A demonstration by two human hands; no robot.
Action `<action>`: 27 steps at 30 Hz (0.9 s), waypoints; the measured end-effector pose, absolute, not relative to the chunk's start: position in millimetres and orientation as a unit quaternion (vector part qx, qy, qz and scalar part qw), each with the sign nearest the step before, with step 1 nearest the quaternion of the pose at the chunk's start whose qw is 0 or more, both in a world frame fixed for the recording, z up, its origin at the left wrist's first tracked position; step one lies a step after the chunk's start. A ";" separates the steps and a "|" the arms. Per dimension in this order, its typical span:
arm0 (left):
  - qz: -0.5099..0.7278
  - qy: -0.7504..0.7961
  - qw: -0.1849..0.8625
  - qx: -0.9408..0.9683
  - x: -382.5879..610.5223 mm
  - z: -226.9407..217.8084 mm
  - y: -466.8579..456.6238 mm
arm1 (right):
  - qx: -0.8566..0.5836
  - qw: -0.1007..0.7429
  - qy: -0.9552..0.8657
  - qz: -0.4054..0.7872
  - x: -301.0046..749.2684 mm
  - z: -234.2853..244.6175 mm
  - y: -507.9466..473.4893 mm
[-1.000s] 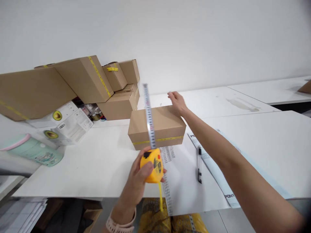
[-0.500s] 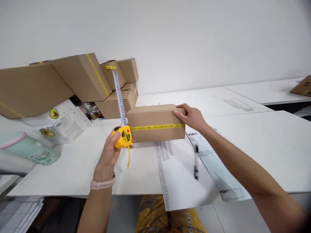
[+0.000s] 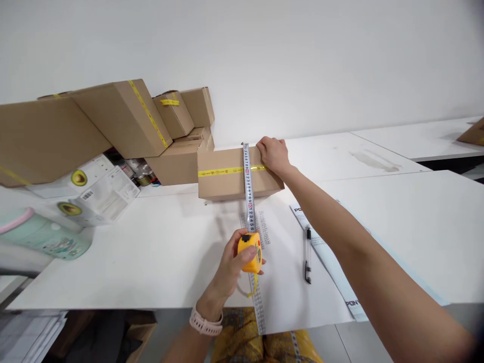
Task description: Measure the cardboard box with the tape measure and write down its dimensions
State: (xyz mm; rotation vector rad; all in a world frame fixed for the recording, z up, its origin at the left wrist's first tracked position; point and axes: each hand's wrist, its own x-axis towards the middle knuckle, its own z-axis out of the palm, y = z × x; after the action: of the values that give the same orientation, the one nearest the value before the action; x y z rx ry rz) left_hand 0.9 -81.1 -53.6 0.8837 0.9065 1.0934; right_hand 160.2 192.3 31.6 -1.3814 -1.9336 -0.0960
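Observation:
A yellow tape measure [image 3: 250, 254] is gripped in my left hand [image 3: 229, 267], its thumb on the front of the case. The metal blade [image 3: 248, 184] runs out away from me across the face of a small cardboard box [image 3: 223, 186], its tip near the box's far edge. Yellow tape [image 3: 217, 172] crosses that face lengthwise. My right hand [image 3: 273, 154] has its fingers curled over the box's far right corner, holding it tilted above the table. A yellow wrist strap dangles below the tape measure.
Under the hands lie a printed sheet [image 3: 291, 297], a pen [image 3: 307, 254] and a pale blue PONY-marked packet [image 3: 333, 262]. Stacked cartons [image 3: 124, 121], an avocado-printed box [image 3: 102, 191] and a mint tumbler [image 3: 49, 237] stand on the left. Another carton [image 3: 472, 132] is at far right.
My left hand has brought the tape measure rightward and nearer to me, so the blade now crosses the box instead of standing beside it. The box has tipped, its taped face turned upward.

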 end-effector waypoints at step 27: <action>0.460 0.409 0.662 0.428 11.0 -95.0 -75.9 | -0.433 0.345 -0.825 -0.109 164.5 22.3 186.1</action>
State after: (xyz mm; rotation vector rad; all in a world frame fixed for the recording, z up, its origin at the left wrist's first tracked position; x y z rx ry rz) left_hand 11.0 -75.9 -95.0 0.9670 0.9256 1.0395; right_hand 164.5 186.1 22.3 -1.1244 -2.1428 -0.2837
